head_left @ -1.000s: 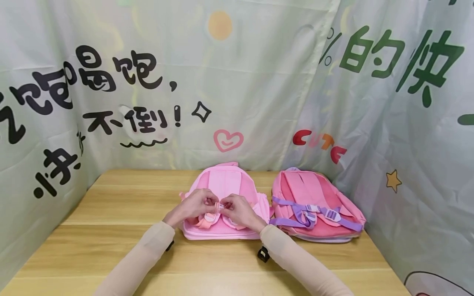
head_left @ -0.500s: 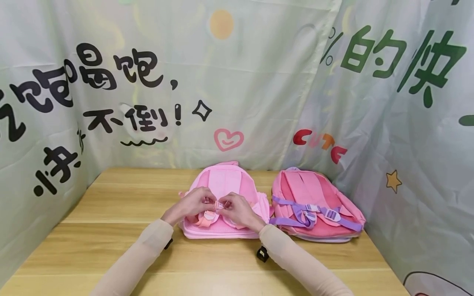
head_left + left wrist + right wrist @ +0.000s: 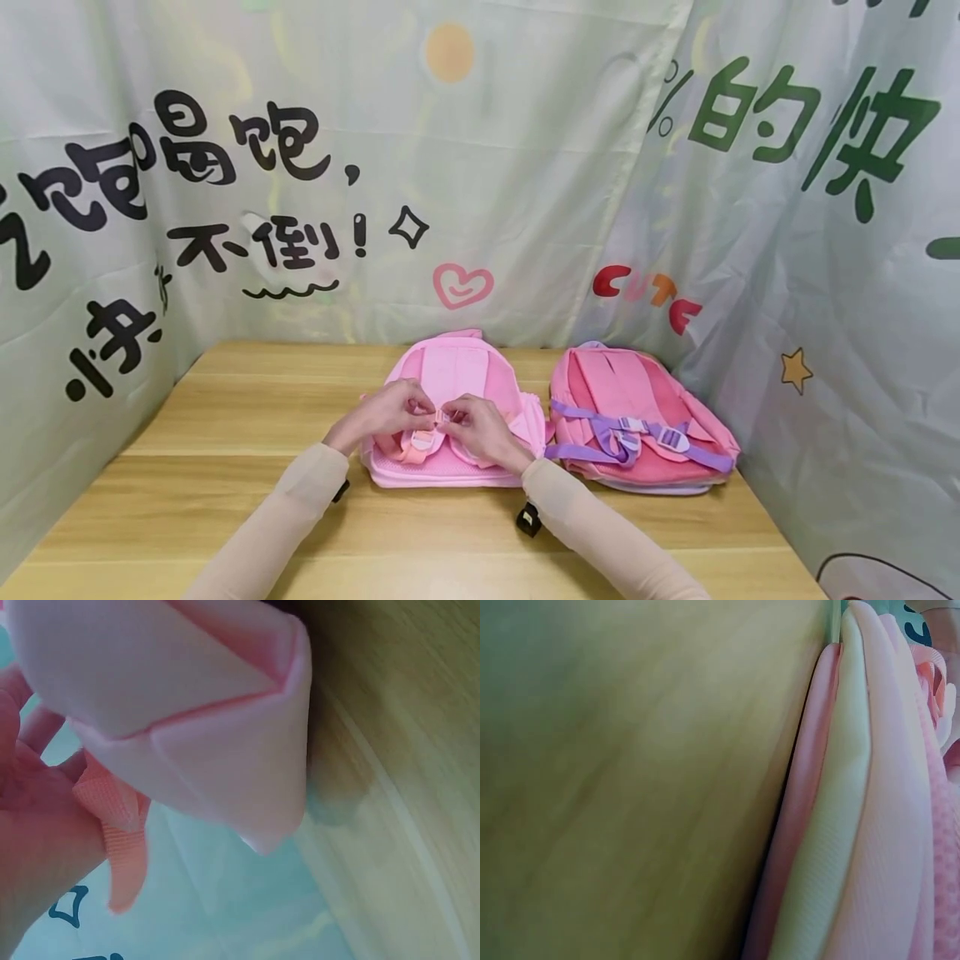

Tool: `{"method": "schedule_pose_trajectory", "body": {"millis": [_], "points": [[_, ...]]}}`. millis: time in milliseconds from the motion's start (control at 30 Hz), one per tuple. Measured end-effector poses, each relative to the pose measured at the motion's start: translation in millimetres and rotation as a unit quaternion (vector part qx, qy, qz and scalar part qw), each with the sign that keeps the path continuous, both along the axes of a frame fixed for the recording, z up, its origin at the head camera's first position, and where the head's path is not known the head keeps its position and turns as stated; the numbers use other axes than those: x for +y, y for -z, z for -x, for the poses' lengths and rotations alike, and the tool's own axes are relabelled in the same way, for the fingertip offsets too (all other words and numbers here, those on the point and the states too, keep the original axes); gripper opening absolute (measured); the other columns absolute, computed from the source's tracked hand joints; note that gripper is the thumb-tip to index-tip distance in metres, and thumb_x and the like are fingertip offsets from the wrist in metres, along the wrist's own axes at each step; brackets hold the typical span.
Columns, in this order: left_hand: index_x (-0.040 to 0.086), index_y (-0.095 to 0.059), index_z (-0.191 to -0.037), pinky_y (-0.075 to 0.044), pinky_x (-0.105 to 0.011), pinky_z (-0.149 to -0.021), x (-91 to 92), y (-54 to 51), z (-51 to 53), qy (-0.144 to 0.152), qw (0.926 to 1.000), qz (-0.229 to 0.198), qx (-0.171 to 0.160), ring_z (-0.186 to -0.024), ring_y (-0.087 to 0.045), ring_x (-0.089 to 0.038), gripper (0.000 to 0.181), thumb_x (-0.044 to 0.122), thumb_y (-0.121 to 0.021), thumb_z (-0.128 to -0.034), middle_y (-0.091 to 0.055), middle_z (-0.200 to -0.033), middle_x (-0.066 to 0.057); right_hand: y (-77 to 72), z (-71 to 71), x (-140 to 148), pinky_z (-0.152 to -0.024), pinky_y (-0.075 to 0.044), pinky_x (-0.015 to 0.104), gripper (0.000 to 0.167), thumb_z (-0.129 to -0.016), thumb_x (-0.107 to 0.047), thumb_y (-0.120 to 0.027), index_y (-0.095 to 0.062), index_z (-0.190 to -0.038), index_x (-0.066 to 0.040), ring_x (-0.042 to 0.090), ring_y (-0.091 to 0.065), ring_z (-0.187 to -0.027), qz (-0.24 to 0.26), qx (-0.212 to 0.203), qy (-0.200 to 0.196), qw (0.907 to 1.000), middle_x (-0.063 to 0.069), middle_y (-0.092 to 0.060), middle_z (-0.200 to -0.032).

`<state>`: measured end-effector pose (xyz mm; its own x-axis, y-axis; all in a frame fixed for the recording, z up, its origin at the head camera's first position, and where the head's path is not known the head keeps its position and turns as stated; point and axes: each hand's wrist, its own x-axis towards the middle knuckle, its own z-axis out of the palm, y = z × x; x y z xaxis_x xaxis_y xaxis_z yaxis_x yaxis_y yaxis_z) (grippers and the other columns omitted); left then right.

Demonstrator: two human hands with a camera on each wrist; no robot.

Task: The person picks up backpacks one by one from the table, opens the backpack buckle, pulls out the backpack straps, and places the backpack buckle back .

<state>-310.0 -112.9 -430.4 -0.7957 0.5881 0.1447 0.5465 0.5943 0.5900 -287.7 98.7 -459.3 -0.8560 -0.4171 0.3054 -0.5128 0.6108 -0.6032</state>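
Note:
A light pink backpack (image 3: 453, 354) lies back-side up on the table, its shoulder straps facing me. Over its middle, my left hand (image 3: 390, 412) and right hand (image 3: 480, 427) meet, fingertips pinching a small light-coloured buckle (image 3: 440, 416) from either side. The fingers hide most of the buckle, so whether its halves are joined is unclear. A salmon webbing strap (image 3: 413, 452) with a slider hangs just below my left hand. In the left wrist view, the loose end of the salmon strap (image 3: 126, 866) dangles beside my wrist. The right wrist view mostly holds the backpack's side edge (image 3: 885, 795).
To the right lies a second, deeper pink backpack (image 3: 600, 375), purple straps (image 3: 577, 450) buckled across its back. Both bags are on a wooden table (image 3: 247, 417). A printed cloth curtain (image 3: 525, 192) encloses the table at the back and sides.
Both hands stay at the buckle and have shifted slightly left. Their fingertips now look closer together, covering more of the buckle. Neither backpack has visibly moved.

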Motion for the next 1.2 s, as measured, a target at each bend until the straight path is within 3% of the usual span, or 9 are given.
{"method": "schedule_pose_trajectory", "body": {"millis": [233,400,600,833,1200], "points": [[0.015,-0.070,-0.088,-0.048,-0.026,-0.071,1.3,1.8,-0.4,0.000,0.9998,-0.021,0.006,-0.074,-0.057,-0.009,0.009,0.018,-0.078,-0.0834,-0.063,-0.080,0.006,-0.3,-0.9,-2.2,-0.080,-0.051,0.025,0.026,-0.086,-0.024,-0.075,-0.073,-0.109,-0.012,0.015,-0.064,-0.089,0.016,-0.007,0.006,0.9998,-0.001,-0.067,-0.095],[0.014,-0.070,-0.089,-0.048,-0.026,-0.074,2.0,2.9,-0.5,-0.013,0.9997,-0.020,0.008,-0.076,-0.056,-0.007,0.005,0.014,-0.074,-0.0861,-0.064,-0.081,0.007,-1.1,-0.8,-5.6,-0.078,-0.050,0.024,0.026,-0.083,-0.025,-0.078,-0.074,-0.106,-0.013,0.014,-0.062,-0.087,0.014,0.012,0.011,0.9998,-0.002,-0.067,-0.092],[0.011,-0.073,-0.092,-0.051,-0.032,-0.080,-1.6,-4.0,1.9,-0.023,0.9979,-0.026,-0.054,-0.078,-0.060,-0.011,0.006,0.010,-0.067,-0.0912,-0.070,-0.085,0.002,-2.5,0.4,-6.2,-0.071,-0.049,0.021,0.025,-0.082,-0.019,-0.080,-0.076,-0.105,-0.013,0.008,-0.059,-0.079,0.034,0.014,0.005,0.9993,-0.003,-0.068,-0.087],[0.006,-0.073,-0.091,-0.051,-0.029,-0.069,-5.8,-5.7,5.0,-0.019,0.9888,-0.063,-0.134,-0.071,-0.058,-0.013,0.010,0.009,-0.064,-0.0935,-0.068,-0.082,-0.003,-0.7,2.6,-4.6,-0.073,-0.052,0.019,0.028,-0.082,-0.018,-0.080,-0.075,-0.108,-0.010,0.006,-0.062,-0.082,0.066,-0.006,-0.002,0.9978,0.000,-0.071,-0.094],[0.010,-0.073,-0.091,-0.050,-0.029,-0.060,0.7,-3.8,5.3,-0.047,0.9798,-0.065,-0.183,-0.069,-0.054,-0.015,0.011,0.015,-0.064,-0.0935,-0.063,-0.079,-0.002,3.7,3.1,-3.9,-0.074,-0.053,0.019,0.028,-0.080,-0.016,-0.081,-0.075,-0.107,-0.009,0.011,-0.066,-0.082,0.097,-0.022,-0.003,0.9950,0.002,-0.072,-0.093]]}}
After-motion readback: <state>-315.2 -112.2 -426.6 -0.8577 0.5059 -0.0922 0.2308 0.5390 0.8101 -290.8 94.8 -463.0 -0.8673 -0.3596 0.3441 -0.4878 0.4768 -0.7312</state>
